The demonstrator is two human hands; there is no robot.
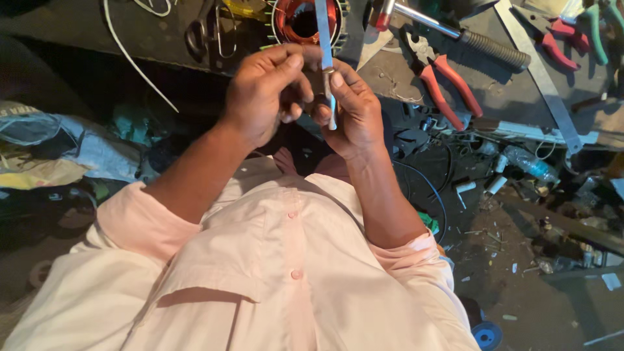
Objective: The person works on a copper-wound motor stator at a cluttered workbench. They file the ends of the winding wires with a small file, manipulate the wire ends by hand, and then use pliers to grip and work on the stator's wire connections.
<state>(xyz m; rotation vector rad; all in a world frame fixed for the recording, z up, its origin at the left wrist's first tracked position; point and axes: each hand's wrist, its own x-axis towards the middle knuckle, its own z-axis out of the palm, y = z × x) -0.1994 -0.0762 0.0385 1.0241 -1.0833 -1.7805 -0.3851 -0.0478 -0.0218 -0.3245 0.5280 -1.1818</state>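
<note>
- My left hand and right hand are raised together above the dark, cluttered workbench.
- Both pinch one thin, flat, pale grey strip, held upright between my fingertips, just in front of the round motor stator with copper windings.
- I judge I'm shaping or trimming this strip; next calls for a steady pinch.
- Red-handled pliers lie near.

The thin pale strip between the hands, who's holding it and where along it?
The right hand pinches the thin pale strip near its lower end; the left hand touches it with fingertips just above. Its upper length stands free.
</note>
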